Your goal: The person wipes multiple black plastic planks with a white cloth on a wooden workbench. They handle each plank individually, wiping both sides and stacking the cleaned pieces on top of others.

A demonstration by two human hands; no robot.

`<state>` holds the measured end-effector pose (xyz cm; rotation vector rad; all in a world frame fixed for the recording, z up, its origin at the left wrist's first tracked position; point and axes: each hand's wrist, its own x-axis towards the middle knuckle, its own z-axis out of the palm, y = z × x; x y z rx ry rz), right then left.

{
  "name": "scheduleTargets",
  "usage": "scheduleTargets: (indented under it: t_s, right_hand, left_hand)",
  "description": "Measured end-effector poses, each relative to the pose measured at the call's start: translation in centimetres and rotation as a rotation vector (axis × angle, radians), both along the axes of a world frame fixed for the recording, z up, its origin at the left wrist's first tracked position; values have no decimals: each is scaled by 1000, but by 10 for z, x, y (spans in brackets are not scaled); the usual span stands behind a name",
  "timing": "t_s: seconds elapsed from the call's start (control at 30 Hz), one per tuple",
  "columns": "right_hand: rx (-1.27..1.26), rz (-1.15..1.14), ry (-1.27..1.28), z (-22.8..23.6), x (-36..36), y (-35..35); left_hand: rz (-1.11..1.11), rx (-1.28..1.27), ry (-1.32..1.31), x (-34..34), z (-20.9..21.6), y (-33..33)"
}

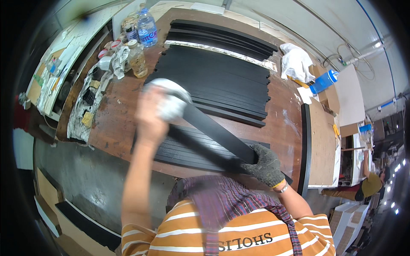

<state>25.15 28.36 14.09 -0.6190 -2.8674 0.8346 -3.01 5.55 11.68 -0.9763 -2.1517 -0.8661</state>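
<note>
My left hand point(151, 113), bare and blurred by motion, is closed on a white cloth point(174, 106) pressed against the far left end of a long flat black board point(220, 133). The near right end of that board sits in the grip of my right hand point(265, 165), which wears a dark grey knit glove. Held at a slant, the board hangs above a row of black boards point(188, 149) along the table's near edge. Farther back, many more black boards point(209, 72) lie side by side on the brown table point(115, 115).
Bottles, including a clear water bottle point(147, 27), and crumpled rags stand at the back left. A white cloth point(295, 63) and a blue bottle point(323, 82) lie at the right. One upright black board point(304, 149) borders the right edge. Another person point(370, 185) works far right.
</note>
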Motion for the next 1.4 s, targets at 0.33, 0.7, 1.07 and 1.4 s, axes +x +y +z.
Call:
scheduleTargets:
  t_s: [0.33,0.7,1.07,1.4]
  right_hand:
    - [-109,110,622,1,-74,-37]
    - [-1642,232,729,65,-152,16]
    - [-1654,-23,1098,64,-109,132]
    - [-1721,-281,964,24,-136,39]
  left_hand:
    - [-881,888,-1504,72,38,78]
    - [-1134,44,-1425,42,51,68]
    - [-361,-27,-1530,38,-46,-140]
    - [-570,203,-1240,120,-33,17]
